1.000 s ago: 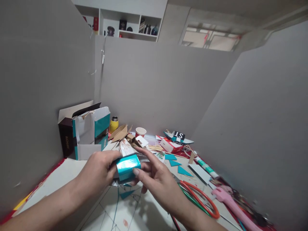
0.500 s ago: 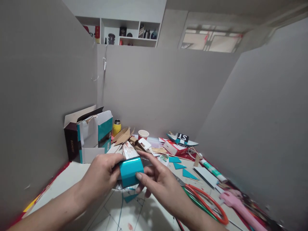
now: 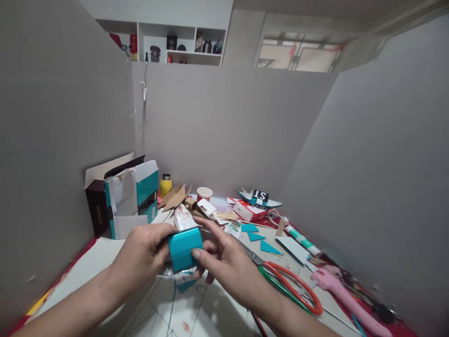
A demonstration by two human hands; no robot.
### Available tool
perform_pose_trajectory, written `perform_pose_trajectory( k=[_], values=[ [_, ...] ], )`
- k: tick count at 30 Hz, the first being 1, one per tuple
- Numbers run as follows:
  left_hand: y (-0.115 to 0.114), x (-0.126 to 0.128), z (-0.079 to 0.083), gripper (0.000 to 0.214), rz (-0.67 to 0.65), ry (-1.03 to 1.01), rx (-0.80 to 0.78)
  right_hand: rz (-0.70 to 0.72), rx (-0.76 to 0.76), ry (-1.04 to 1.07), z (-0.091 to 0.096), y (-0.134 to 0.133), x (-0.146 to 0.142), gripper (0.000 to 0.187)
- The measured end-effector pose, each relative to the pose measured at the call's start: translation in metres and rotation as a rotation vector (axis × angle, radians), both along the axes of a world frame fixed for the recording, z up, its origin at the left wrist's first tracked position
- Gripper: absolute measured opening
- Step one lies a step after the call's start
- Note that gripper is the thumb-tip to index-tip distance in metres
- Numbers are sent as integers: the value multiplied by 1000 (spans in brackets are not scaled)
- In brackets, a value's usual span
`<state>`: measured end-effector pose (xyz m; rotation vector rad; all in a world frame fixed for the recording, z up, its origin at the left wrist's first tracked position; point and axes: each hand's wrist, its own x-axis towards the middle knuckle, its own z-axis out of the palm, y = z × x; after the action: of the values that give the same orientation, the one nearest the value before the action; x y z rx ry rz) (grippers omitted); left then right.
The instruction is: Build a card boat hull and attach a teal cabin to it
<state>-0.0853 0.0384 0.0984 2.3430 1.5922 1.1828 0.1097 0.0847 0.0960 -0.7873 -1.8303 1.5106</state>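
Observation:
Between my hands is a shiny teal piece of cardboard (image 3: 185, 250), bent into a curve, held above the table. My left hand (image 3: 149, 248) pinches its left edge with thumb and fingers. On the right side, my right hand (image 3: 220, 260) grips it, thumb on the front face and fingers behind, the index finger stretched along the top. Under it lies a white sheet with drawn lines (image 3: 157, 304) and a small teal scrap (image 3: 185, 285). Scissors with orange and green handles (image 3: 287, 285) lie beside my right forearm.
Teal cut pieces (image 3: 270, 247) lie right of centre. A pink glue gun (image 3: 345, 295) and a glue tube (image 3: 303, 241) are at the right. Cut-open boxes (image 3: 122, 201) stand left; a yellow bottle (image 3: 166, 186), paper cup (image 3: 204, 194) and cardboard boat shape (image 3: 259, 200) are at the back.
The whole view has shifted slightly, so everything appears a little further left. Both hands keep their hold on the teal cardboard, with hardly any change in pose.

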Motion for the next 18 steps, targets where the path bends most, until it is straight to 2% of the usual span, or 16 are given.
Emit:
perform_pose_trajectory(
  k=[10, 18],
  values=[
    [12, -2, -9, 20, 30, -47, -173, -29, -1, -60, -7, 5, -3, 58],
    [31, -1, -23, 15, -42, -314, -403, -37, -19, -95, -12, 18, -4, 61]
  ],
)
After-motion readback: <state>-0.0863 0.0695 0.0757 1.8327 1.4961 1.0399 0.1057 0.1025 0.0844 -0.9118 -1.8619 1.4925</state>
